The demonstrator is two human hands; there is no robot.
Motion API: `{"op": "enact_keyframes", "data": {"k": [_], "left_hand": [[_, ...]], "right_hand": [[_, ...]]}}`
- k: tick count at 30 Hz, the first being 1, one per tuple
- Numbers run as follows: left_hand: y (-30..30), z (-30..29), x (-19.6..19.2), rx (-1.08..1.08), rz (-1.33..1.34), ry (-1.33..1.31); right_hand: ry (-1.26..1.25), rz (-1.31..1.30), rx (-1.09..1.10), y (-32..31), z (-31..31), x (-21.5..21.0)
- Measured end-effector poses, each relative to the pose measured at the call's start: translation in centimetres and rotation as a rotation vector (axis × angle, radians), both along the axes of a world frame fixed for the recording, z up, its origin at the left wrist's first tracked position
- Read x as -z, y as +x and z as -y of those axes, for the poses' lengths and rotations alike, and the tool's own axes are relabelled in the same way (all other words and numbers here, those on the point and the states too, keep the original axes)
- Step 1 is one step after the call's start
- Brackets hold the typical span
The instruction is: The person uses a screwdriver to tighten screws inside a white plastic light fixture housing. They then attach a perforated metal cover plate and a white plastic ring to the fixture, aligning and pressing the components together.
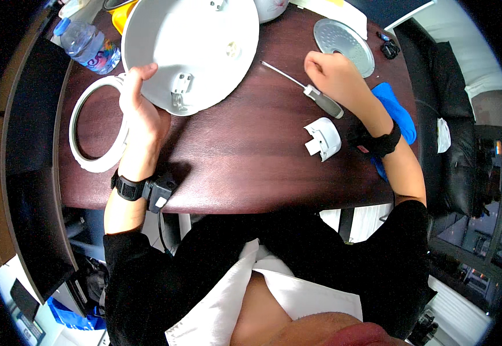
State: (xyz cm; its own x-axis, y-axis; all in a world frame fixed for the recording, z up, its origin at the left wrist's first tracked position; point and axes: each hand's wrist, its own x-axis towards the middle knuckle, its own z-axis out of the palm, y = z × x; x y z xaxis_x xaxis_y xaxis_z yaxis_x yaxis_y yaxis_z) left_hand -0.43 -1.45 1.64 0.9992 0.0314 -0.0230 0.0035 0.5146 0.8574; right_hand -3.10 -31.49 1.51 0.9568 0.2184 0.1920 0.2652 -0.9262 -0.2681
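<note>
My left hand [141, 112] is at the near left edge of a large white round shell [196, 55]. Its thumb lies over the rim and the other fingers are hidden, so it appears to grip the shell. Small brackets [181, 85] sit inside the shell. Over the right side of the table, my right hand [334, 75] is closed with its fingers curled in; whatever they hold is hidden. Just below that hand, a screwdriver [323, 102] with a grey handle lies on the table. A small curved white plastic part [324, 138] rests nearer to me.
A white ring [83, 153] lies beside my left wrist, with a water bottle [89, 49] behind it. Beyond my right hand is a perforated metal disc [349, 43]. Blue cloth [398, 109] lies under my right forearm on the brown table [228, 167]. A small black object [389, 49] sits far right.
</note>
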Motion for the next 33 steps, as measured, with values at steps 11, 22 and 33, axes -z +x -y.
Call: {"op": "enact_keyframes", "data": {"k": [11,22,33], "left_hand": [[0.0,-1.0,1.5,0.092,0.027,0.127],[-0.2,-1.3,1.1,0.289,0.368,0.219],[-0.6,-1.2,-0.9,0.297,0.667,0.59]], "right_hand": [[0.413,-0.261,0.214,-0.1,8.0,-1.3],[0.224,-0.269,0.286,-1.0,10.1,-0.9],[0.252,-0.329,0.41,1.5,9.0,-4.0]]}}
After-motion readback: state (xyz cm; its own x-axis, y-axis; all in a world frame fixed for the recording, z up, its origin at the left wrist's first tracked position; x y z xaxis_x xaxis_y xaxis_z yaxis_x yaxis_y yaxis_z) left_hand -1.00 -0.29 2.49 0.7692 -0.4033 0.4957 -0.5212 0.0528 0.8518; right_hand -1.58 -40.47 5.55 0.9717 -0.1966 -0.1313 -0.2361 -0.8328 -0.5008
